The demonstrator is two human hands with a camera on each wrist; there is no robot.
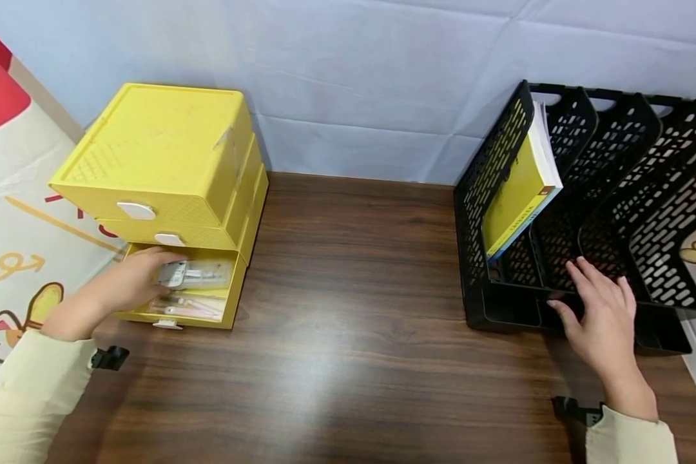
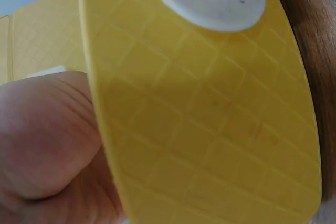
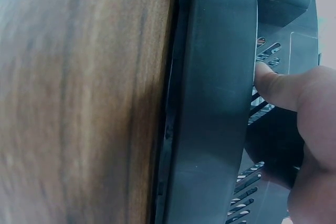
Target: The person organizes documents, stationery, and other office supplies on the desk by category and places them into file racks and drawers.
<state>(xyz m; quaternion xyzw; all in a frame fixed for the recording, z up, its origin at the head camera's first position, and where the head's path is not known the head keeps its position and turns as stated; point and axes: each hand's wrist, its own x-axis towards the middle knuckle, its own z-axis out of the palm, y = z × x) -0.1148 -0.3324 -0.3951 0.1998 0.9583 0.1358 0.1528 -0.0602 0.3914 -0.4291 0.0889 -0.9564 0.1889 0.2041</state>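
My left hand (image 1: 130, 280) reaches into the pulled-out bottom drawer (image 1: 232, 309) of a yellow drawer unit (image 1: 151, 142). Between its thumb and fingers it pinches the left end of a clear plastic pack (image 1: 209, 274) with a greyish label. In front of that lies another clear pack (image 1: 194, 306) with pale pink items. The left wrist view has the yellow drawer front (image 2: 210, 108) hiding the fingertips. Over the front compartments of a black file organizer (image 1: 510, 309), my right hand (image 1: 603, 319) has its fingers spread and holds nothing; its thumb touches or nearly touches a compartment edge.
Yellow and blue books (image 1: 522, 193) stand in the organizer's leftmost slot. Brown wood-grain table (image 1: 348, 290) lies between the two units. A pale cloth (image 1: 359, 84) hangs behind, and a printed cartoon cloth (image 1: 23, 212) is at the left.
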